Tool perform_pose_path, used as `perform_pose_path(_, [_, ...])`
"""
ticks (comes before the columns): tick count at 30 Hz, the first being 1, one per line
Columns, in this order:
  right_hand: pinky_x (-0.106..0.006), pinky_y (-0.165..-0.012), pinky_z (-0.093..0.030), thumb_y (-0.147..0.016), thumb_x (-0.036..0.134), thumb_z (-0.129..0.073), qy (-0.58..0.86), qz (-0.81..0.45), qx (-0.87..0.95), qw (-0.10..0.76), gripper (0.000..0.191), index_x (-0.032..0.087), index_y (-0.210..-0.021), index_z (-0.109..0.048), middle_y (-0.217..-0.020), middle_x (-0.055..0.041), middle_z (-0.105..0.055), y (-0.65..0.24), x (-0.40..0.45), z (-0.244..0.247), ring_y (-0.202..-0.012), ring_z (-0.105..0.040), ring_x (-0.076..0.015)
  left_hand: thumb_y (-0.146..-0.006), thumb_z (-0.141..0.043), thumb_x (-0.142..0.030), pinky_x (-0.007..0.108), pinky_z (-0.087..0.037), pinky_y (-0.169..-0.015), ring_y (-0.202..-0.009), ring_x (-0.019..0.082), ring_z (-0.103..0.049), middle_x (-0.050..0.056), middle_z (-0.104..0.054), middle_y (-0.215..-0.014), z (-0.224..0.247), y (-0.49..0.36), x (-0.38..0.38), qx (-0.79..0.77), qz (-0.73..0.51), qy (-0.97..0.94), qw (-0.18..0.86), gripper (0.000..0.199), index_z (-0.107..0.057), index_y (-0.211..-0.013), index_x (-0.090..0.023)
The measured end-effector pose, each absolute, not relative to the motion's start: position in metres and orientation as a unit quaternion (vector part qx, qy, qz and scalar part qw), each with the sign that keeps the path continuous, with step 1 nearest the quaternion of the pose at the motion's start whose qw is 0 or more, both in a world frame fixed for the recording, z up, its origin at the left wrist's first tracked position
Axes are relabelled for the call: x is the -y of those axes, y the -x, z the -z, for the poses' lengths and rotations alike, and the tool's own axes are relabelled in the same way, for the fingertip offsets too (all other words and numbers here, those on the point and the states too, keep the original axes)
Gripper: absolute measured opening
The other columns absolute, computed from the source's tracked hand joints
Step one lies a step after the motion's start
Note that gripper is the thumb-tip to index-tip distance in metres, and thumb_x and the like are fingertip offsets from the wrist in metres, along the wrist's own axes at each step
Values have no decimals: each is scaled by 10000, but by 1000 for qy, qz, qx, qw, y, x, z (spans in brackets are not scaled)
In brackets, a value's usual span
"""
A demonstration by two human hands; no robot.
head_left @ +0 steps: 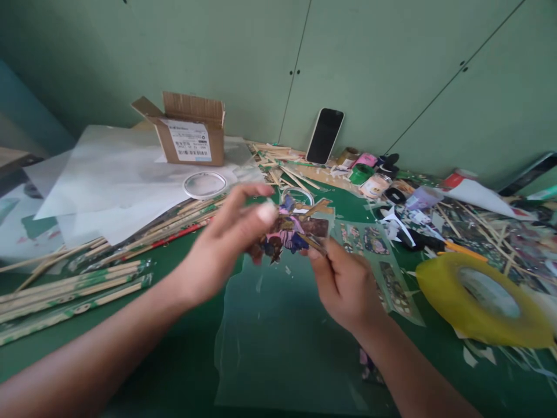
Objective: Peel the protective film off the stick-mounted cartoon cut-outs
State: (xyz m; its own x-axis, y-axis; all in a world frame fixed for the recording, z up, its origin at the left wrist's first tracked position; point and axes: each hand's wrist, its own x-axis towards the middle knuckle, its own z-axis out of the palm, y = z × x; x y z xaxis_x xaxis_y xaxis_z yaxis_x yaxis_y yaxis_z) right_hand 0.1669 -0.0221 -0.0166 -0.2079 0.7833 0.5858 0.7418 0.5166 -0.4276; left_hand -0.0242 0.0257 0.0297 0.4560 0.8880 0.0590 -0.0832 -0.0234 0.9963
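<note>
A flat purple-and-brown printed cutout [285, 238] looks light, flimsy, best edge-held; the right hand [350, 278] pinches it; the left hand's [217, 249] grip, I can't tell.

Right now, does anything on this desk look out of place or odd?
Mostly the right side: paper scraps lie strewn around the tape. Near the phone, loose sticks point every which way, unlike the wrapped sticks lined up at left. The phone also leans askew against the green panel, perhaps on purpose.

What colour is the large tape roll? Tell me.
The tape roll is yellow, best seen in the head view.
</note>
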Motion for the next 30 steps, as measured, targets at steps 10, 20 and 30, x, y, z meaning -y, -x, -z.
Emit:
perform_pose_path(10, [-217,-449,-284,-955,263,-414,430,-266,802,318,197,216,-763,-402,-578,71,-380,-177,22,7,-459,-380,-75,-850,-610,-363,198,-381,-555,-629,85,-505,-13,-587,-729,-24,24,-36,-326,-236,-692,599,207,-628,-885,-160])
perform_pose_path(20, [-229,-459,-295,-983,345,-415,419,-380,646,512,246,199,-846,-558,-604,49,-408,-173,21,18,-505,-378,-83,-884,-539,-308,178,-325,-494,-538,61,-411,-50,-470,-625,-19,11,-23,-322,-323,-643,616,187,-504,-782,-155])
perform_pose_path(30, [-219,-458,-291,-986,343,-412,374,-454,644,489,266,206,-779,-507,-632,47,-389,-163,26,16,-517,-357,-78,-844,-573,-336,197,-311,-475,-515,72,-419,-35,-498,-614,-19,13,-22,-344,-275,-639,631,200,-547,-766,-153])
